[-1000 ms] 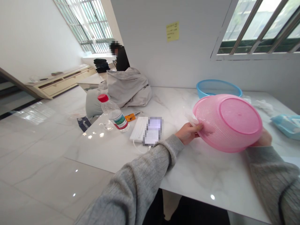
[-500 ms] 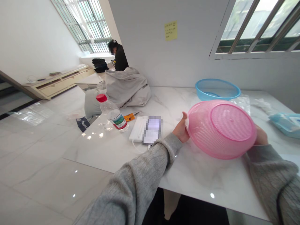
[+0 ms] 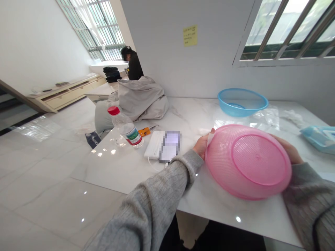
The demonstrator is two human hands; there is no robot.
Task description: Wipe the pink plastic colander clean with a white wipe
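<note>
I hold a pink plastic basket (image 3: 247,160) upside down and tilted, its meshed base facing me, just above the white marble table (image 3: 146,167). My left hand (image 3: 202,144) grips its left rim, with a bit of white tissue showing between the fingers. On the far right rim, my right hand (image 3: 286,150) wraps around the edge. Both sleeves are grey knit.
A blue basket (image 3: 242,101) stands at the back. A water bottle with a red cap (image 3: 125,126), a white power bank (image 3: 155,143) with a phone, an orange item and a grey coat (image 3: 141,97) lie left. A blue wipes pack (image 3: 320,137) sits right. A person sits far back.
The pink basket has come down and toward me, turning its base more to my face. My left hand shifted from under the rim to its left edge.
</note>
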